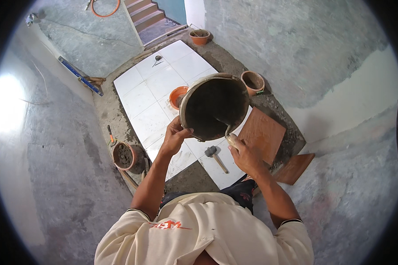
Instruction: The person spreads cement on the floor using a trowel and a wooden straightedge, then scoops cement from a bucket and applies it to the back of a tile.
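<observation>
A large dark bucket (210, 93) with a pale rim is tilted toward me above the tiled floor. The fingers of my left hand (174, 138) are closed on its near left rim. In my right hand (246, 155) is a trowel (228, 130), held by its pale handle. The trowel's blade reaches inside the bucket, where shadow hides most of it and whatever the bucket contains. Below the bucket, a rubber mallet (212, 152) with a wooden handle lies on a white tile. An orange bowl (177, 96) sits just behind the bucket's left side.
White tiles (137, 95) cover the middle floor, bordered by rough mortar. Reddish-brown tiles (263, 134) lie at right. A mortar-filled pail (124, 157) stands left; two orange pails (253, 83) (200, 39) stand by the right wall. A blue level (80, 76) leans left. Stairs (141, 13) rise beyond.
</observation>
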Demonstrator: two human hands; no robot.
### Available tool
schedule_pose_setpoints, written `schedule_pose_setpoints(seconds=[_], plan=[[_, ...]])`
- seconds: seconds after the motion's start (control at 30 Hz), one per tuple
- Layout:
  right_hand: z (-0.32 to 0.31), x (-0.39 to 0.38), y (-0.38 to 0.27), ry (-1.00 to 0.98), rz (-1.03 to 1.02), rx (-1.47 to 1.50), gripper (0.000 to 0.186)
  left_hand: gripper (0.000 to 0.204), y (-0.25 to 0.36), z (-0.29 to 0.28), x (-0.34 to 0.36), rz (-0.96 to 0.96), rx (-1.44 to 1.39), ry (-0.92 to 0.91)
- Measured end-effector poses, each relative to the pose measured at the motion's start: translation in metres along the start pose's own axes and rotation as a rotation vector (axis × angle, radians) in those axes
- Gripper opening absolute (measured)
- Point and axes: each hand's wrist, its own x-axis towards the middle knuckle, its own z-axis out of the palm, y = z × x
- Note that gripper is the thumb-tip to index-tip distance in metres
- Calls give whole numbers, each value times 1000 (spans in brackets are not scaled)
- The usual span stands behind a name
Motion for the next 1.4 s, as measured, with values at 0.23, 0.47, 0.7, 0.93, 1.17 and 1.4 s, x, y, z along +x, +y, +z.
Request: schedule_pose_setpoints(seconds=[0.23,0.47,0.7,0.93,1.17,1.4], plan=[[-8,31,8,255,-89,195,43,48,14,4,-1,-49,-13,-23],[-21,9,7,60,-119,37,48,49,19,2,-6,-40,5,-38],[-24,8,-30,11,-150,-169,48,48,24,4,3,0,-27,-92],[-66,26,-70,185,-136,-466,46,50,31,11,4,-20,128,-63],[-47,6,-52,53,-292,-594,47,49,22,17,-4,-25,12,-90],[-59,30,-39,238,-68,-406,43,56,0,25,-8,127,42,47]])
